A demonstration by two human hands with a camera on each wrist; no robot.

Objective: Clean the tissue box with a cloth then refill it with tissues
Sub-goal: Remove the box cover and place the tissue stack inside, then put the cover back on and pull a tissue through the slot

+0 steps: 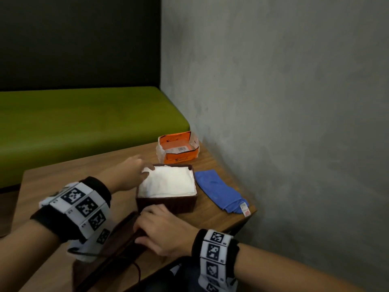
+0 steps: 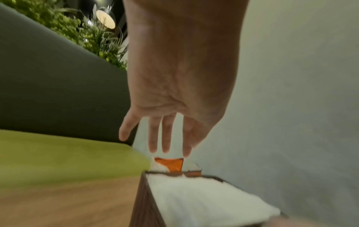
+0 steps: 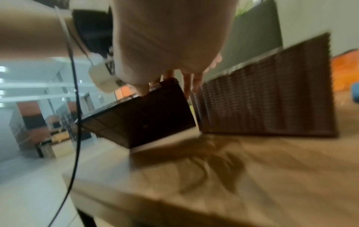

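The dark brown tissue box [image 1: 168,204] stands open on the wooden table [image 1: 63,178], filled with a stack of white tissues [image 1: 168,182]. My left hand [image 1: 136,167] hovers at the box's far left corner, with its thumb at the edge of the tissues. In the left wrist view the left hand [image 2: 174,107] has straight fingers [image 2: 165,138] above the tissues [image 2: 204,199] and holds nothing. My right hand [image 1: 160,228] grips the box's dark lid [image 1: 117,245] by its edge, just in front of the box. The lid [image 3: 145,115] is tilted up off the table beside the box [image 3: 262,92].
A folded blue cloth [image 1: 219,190] lies right of the box, near the table's right edge. An opened orange tissue pack [image 1: 179,148] sits behind the box by the grey wall [image 1: 273,102]. A green bench [image 1: 73,123] runs behind the table. A black cable [image 3: 74,107] hangs from my left wrist.
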